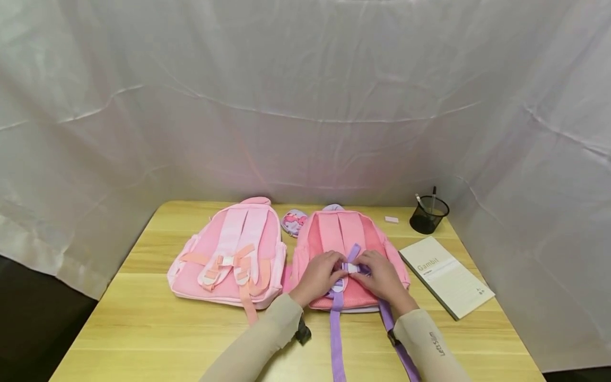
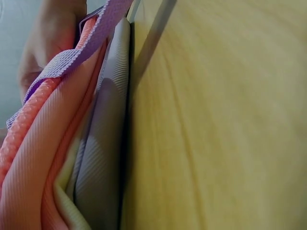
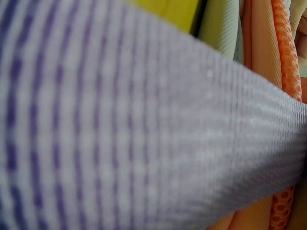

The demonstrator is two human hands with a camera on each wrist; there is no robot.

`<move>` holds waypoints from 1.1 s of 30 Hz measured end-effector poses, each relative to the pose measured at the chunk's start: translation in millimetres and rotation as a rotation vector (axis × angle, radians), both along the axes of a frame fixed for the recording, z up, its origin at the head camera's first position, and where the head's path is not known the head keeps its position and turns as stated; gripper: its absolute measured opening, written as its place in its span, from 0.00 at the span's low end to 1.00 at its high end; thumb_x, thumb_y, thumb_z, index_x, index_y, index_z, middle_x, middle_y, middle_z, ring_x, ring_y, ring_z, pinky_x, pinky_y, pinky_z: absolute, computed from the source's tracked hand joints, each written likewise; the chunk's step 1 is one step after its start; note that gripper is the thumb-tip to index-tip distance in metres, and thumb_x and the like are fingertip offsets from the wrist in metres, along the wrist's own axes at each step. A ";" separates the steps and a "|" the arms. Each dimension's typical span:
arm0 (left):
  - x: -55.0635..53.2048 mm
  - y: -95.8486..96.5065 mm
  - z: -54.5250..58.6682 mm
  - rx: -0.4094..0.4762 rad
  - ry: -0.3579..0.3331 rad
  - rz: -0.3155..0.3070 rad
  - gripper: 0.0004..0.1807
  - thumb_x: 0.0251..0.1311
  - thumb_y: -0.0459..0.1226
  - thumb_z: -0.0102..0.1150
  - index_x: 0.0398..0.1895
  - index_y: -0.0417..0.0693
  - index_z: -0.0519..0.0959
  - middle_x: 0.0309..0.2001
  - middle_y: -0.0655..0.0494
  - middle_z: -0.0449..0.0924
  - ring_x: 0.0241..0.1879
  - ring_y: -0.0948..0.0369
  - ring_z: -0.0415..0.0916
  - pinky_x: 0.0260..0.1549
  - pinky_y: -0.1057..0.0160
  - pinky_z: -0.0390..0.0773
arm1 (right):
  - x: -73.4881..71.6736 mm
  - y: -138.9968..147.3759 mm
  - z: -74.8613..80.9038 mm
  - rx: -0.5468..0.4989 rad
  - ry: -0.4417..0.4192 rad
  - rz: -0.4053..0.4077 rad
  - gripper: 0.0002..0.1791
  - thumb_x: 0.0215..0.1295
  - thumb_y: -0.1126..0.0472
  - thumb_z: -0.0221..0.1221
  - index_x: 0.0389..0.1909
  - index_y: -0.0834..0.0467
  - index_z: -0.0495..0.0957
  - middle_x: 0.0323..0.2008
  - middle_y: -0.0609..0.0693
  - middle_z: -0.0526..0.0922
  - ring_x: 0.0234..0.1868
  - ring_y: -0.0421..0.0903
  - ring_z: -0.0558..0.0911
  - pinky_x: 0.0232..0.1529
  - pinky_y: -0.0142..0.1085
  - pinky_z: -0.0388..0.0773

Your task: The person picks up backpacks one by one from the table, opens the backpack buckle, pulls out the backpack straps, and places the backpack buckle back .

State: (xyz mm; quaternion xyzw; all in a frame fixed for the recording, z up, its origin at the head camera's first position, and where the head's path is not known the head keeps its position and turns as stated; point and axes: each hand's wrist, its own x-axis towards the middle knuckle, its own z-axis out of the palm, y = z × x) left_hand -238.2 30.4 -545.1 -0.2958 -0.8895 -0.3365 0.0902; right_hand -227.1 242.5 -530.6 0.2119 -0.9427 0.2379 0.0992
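Observation:
A coral pink backpack (image 1: 363,228) lies with its shoulder straps up on the wooden table. Over its back sits a white buckle (image 1: 352,268) on purple webbing. From the left side, my left hand (image 1: 319,275) pinches the buckle between thumb and fingers. My right hand (image 1: 382,273) grips its other end, fingers curled round the purple strap there. One loose purple strap (image 1: 336,334) hangs toward the table's front edge. Close to the camera, a purple strap (image 3: 158,124) fills most of the right wrist view. The left wrist view shows the backpack's side (image 2: 53,153). Fingertip contact is partly hidden.
To the left lies a light pink backpack (image 1: 212,281) with orange straps and a white buckle. Behind, between the bags, is a small round printed pouch (image 1: 292,222). At the right are a notebook (image 1: 448,276), a black mesh pen cup (image 1: 428,217) and an eraser (image 1: 391,219).

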 end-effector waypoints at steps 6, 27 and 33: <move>0.8 -1.0 -0.8 0.010 -0.011 0.007 0.12 0.68 0.44 0.68 0.49 0.52 0.81 0.39 0.61 0.82 0.39 0.66 0.79 0.43 0.66 0.79 | -1.4 -0.9 -2.1 -0.001 0.010 0.013 0.12 0.59 0.53 0.75 0.40 0.52 0.86 0.38 0.44 0.82 0.43 0.44 0.76 0.49 0.46 0.78; 1.3 -0.3 3.5 0.020 -0.038 0.013 0.12 0.67 0.44 0.68 0.49 0.52 0.82 0.39 0.59 0.83 0.39 0.64 0.80 0.43 0.65 0.79 | -1.8 -1.1 0.4 0.004 0.002 0.000 0.10 0.59 0.54 0.75 0.37 0.51 0.84 0.35 0.44 0.77 0.41 0.44 0.73 0.47 0.44 0.76; 1.7 0.1 2.9 0.012 -0.027 0.005 0.12 0.67 0.44 0.68 0.49 0.52 0.82 0.39 0.60 0.83 0.39 0.64 0.80 0.44 0.65 0.79 | -1.2 -0.9 -0.6 -0.007 0.014 0.007 0.10 0.58 0.56 0.75 0.35 0.52 0.84 0.35 0.45 0.78 0.41 0.45 0.73 0.47 0.45 0.77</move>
